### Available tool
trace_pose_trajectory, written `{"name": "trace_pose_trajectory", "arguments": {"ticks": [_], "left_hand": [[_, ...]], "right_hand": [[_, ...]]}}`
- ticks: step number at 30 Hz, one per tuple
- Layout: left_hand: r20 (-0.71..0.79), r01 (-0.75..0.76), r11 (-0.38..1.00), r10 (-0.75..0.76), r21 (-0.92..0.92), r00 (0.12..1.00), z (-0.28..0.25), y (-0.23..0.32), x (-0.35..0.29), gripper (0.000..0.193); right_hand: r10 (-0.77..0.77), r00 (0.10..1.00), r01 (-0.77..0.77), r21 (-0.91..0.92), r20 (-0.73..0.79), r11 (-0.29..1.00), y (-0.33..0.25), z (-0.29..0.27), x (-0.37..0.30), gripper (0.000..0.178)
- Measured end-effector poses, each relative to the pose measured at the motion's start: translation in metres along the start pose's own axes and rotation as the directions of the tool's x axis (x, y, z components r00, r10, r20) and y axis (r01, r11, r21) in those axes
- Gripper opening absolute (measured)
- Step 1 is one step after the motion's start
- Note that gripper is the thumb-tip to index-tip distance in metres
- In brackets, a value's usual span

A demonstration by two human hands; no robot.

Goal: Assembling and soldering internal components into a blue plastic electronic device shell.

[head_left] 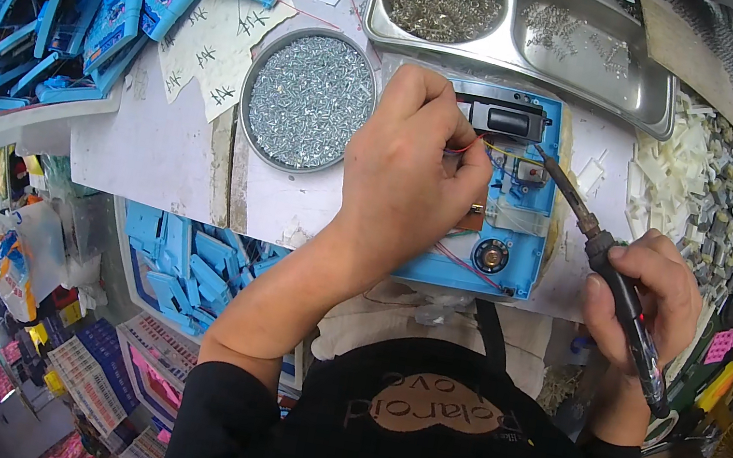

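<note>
Here the right hand (644, 293) grips a soldering iron (609, 272); the left hand (408, 163) pinches wires (470, 144).

Open casing (519, 256) lies on the surface (154, 152) at centre, w/ a small speaker (490, 255) in its near part. Left hand (411, 173) rests on casing's left half; right hand (644, 298) sits to its right, soldering iron (610, 267) tip over casing. Round screw dish (310, 101) just left of casing. Divided tray (559, 28) behind both. Loose plastic parts (699, 180) far right.
</note>
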State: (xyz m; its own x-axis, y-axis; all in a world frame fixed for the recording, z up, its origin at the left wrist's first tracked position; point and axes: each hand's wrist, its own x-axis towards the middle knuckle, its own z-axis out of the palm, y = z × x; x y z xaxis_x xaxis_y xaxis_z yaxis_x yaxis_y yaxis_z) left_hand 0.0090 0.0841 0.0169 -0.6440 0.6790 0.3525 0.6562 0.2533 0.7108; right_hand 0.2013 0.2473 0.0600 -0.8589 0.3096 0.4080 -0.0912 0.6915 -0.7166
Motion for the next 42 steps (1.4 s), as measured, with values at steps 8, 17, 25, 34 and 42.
{"name": "trace_pose_trajectory", "arguments": {"ticks": [8, 17, 25, 34, 42], "left_hand": [[-0.012, -0.026, 1.000, 0.026, -0.008, 1.000, -0.002, 0.000, 0.000, 0.009], [0.024, 0.043, 0.999, -0.043, -0.033, 0.999, -0.011, 0.012, -0.009, 0.018], [0.388, -0.354, 0.932, 0.353, -0.072, 0.851, 0.000, 0.017, -0.011, 0.023], [0.410, 0.207, 0.933, -0.073, -0.293, 0.909, -0.010, 0.015, -0.001, 0.009], [0.449, 0.211, 0.955, -0.099, -0.208, 0.888, -0.016, 0.015, -0.001, 0.010]], "right_hand": [[0.009, 1.000, -0.009, 0.000, 0.000, 1.000, -0.002, -0.003, 0.001, 0.027], [0.014, 0.997, -0.015, -0.018, -0.082, 1.000, 0.000, -0.015, -0.013, 0.032], [0.385, 0.886, -0.303, 0.305, -0.260, 0.903, -0.001, -0.011, -0.043, 0.041], [0.344, 0.939, -0.308, 0.400, -0.019, 0.863, 0.002, 0.060, 0.002, 0.063], [0.285, 0.953, -0.234, 0.341, -0.104, 0.910, 0.005, 0.071, 0.007, 0.054]]}}
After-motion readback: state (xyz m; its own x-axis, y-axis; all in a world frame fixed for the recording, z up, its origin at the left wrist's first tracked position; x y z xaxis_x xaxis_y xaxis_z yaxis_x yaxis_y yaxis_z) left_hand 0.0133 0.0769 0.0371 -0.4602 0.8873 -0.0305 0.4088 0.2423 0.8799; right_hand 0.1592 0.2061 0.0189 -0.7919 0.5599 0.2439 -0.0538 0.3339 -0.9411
